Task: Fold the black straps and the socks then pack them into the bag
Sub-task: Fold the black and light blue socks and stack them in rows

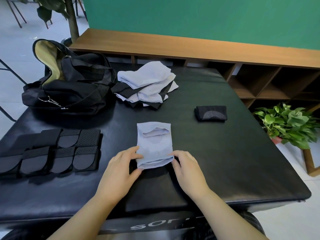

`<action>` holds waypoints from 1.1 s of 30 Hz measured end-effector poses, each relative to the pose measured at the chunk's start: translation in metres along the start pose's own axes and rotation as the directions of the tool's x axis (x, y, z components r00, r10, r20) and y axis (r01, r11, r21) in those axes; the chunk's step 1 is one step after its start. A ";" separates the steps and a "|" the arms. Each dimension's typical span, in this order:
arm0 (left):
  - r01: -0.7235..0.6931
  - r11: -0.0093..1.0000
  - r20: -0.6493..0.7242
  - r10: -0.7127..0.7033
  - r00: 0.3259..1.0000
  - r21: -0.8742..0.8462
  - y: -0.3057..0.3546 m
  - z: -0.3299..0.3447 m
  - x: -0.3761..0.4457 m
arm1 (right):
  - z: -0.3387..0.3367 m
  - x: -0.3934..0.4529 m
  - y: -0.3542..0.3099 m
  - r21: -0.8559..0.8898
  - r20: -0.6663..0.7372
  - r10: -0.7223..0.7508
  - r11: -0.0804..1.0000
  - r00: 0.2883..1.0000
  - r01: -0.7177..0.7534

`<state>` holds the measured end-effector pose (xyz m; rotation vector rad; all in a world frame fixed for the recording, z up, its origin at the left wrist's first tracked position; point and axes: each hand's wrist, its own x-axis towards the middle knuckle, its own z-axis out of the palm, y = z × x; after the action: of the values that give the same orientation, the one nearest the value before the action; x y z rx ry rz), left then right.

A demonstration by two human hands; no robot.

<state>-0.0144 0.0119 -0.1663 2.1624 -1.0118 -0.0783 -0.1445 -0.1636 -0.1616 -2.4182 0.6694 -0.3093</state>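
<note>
A pale blue sock [154,144] lies folded on the black padded table [225,153], near the front middle. My left hand [121,168] pinches its near left corner, and my right hand [186,167] pinches its near right edge. Folded black straps [57,151] lie in rows at the front left. A pile of pale blue and black socks [147,84] sits at the back middle. One folded black sock [211,113] rests to the right. The black bag [69,84] stands open at the back left, showing its tan lining.
A low wooden shelf unit [259,84] runs behind the table below a green wall. A potted green plant [287,123] stands off the table's right edge. A tree trunk [72,19] and chair legs are at the far left.
</note>
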 end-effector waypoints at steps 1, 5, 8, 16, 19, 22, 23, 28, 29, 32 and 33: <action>0.027 0.999 -0.023 -0.028 0.999 -0.029 0.000 0.000 0.000 | 0.000 0.000 -0.001 0.013 -0.002 0.011 1.000 1.000 -0.011; 0.077 0.992 -0.046 -0.082 0.996 -0.095 -0.002 -0.001 -0.001 | -0.002 -0.001 -0.005 0.034 -0.025 0.015 0.999 1.000 -0.015; 0.106 0.991 -0.029 -0.109 0.994 -0.084 -0.002 0.001 -0.001 | -0.002 0.000 -0.009 0.017 -0.040 0.030 0.999 0.999 -0.029; -0.023 0.996 -0.032 0.026 0.999 0.091 -0.002 0.002 0.001 | 0.004 0.005 -0.017 -0.124 -0.123 0.045 0.990 0.991 -0.060; -0.112 0.977 -0.037 0.121 0.992 0.181 -0.008 0.006 0.002 | 0.005 0.006 -0.016 -0.115 -0.149 0.032 0.992 0.988 -0.049; -0.118 0.967 -0.050 0.132 0.990 0.226 -0.011 0.008 0.003 | 0.008 0.005 -0.014 -0.185 -0.147 -0.061 0.982 0.987 0.033; -0.116 0.965 -0.054 0.132 0.990 0.234 -0.011 0.009 0.004 | 0.008 0.005 -0.012 -0.186 -0.152 -0.077 0.981 0.985 0.048; -0.072 0.967 -0.043 0.085 0.995 0.243 -0.007 0.008 0.003 | 0.009 0.004 -0.008 -0.089 -0.170 -0.085 0.994 0.982 0.070; -0.083 0.963 -0.029 0.094 0.995 0.256 -0.007 0.009 0.002 | 0.007 0.003 -0.009 -0.082 -0.152 -0.078 0.994 0.985 0.066; -0.108 0.951 -0.010 0.116 0.993 0.289 -0.008 0.010 0.002 | 0.002 -0.001 -0.013 -0.090 -0.051 -0.071 0.994 0.996 0.067; -0.108 0.950 -0.016 0.118 0.993 0.292 -0.009 0.011 0.002 | 0.001 -0.002 -0.013 -0.104 -0.023 -0.081 0.992 0.996 0.078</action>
<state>-0.0107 0.0077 -0.1790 2.3529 -1.1868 0.1717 -0.1413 -0.1533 -0.1545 -2.5475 0.6161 -0.3486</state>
